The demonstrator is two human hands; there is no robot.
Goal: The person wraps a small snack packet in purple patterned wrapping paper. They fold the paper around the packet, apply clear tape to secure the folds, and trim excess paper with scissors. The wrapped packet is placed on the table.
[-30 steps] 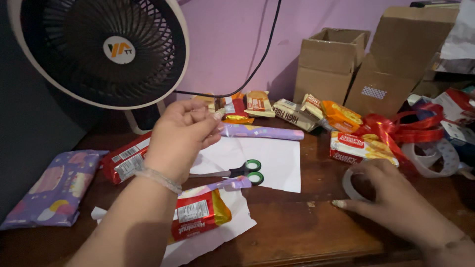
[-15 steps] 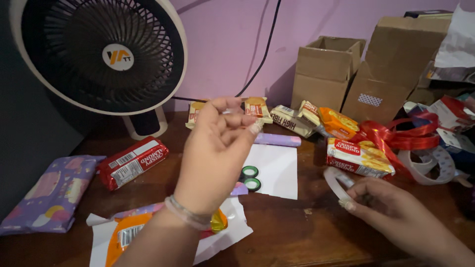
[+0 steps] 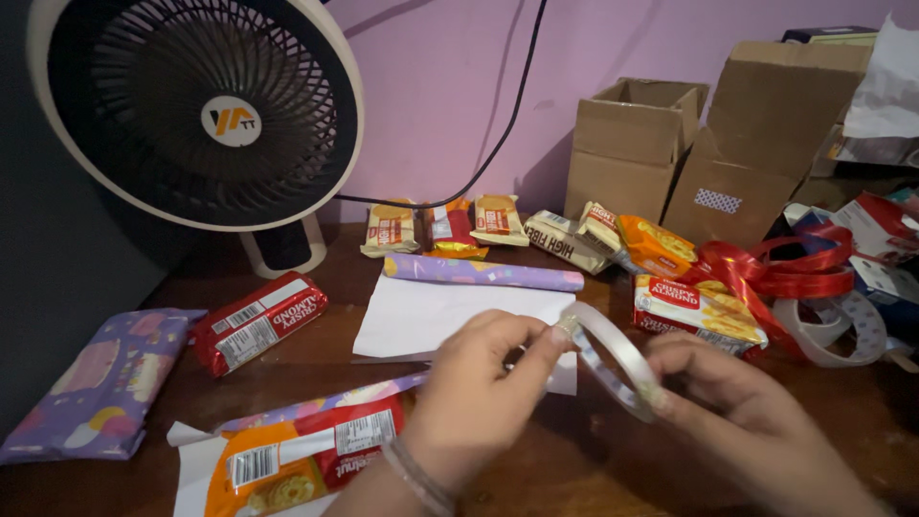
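**Both hands on the tape roll, front of desk**

Head view, looking down. I see the left hand and the right hand meeting over the near edge of the wooden desk. Between them is a clear tape roll, held tilted above the desk surface, not resting on it.

Left hand: thumb and forefinger pinched together at the upper left rim of the roll; other fingers curled in. A thin bracelet sits on that wrist.

Right hand: fingers closed around the lower right rim of the roll, thumb on the near side.

Just behind the hands lies a white paper sheet, partly covered by the left hand, with a roll of purple wrapping paper along its far edge.

Near left, an orange-and-red biscuit packet lies on an opened sheet of wrapping. Further left, a red packet and a wrapped purple parcel.

Right of the roll, another red-and-yellow biscuit packet, close beside a tangle of red ribbon.

Far edge: a row of small snack packets, a desk fan, cardboard boxes.
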